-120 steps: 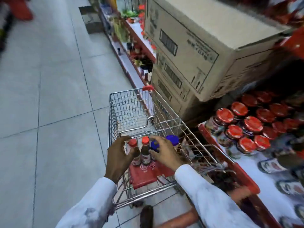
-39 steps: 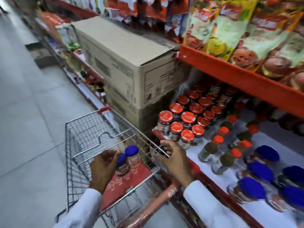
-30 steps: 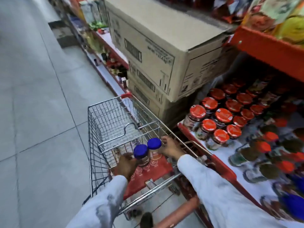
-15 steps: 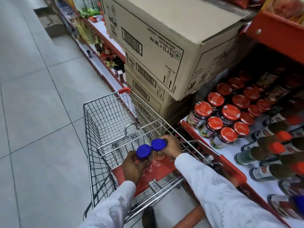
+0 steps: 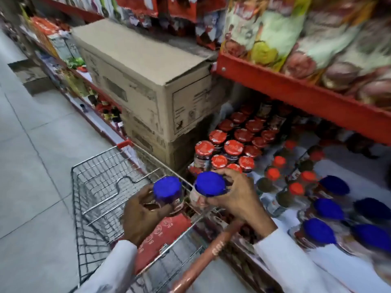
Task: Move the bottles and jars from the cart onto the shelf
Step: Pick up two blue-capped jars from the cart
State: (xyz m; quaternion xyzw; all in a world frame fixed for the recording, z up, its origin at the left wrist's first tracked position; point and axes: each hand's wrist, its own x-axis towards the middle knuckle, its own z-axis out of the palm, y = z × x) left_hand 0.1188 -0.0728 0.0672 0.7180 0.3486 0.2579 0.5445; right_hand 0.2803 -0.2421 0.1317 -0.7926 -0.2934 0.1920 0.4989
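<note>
I hold two blue-lidded jars above the wire cart (image 5: 99, 187). My left hand (image 5: 139, 216) grips one blue-lidded jar (image 5: 167, 190) over the cart's red child seat. My right hand (image 5: 234, 197) grips the other blue-lidded jar (image 5: 209, 185), which is over the cart's right rim, close to the shelf (image 5: 359, 269). On the white shelf stand red-lidded jars (image 5: 232, 148), small orange-capped bottles (image 5: 296, 189) and several blue-lidded jars (image 5: 328, 210). I see no other jars in the cart basket.
Two stacked cardboard boxes (image 5: 148, 92) sit to the left of the jars, just beyond the cart's front. A red upper shelf edge (image 5: 296, 94) carries bagged goods overhead. The cart's red handle (image 5: 207, 254) runs below my right wrist. Grey tiled aisle floor lies to the left.
Both hands have lifted the two blue-lidded jars up off the cart's child seat, and they have moved right toward the shelf. My view has swung right and up.
</note>
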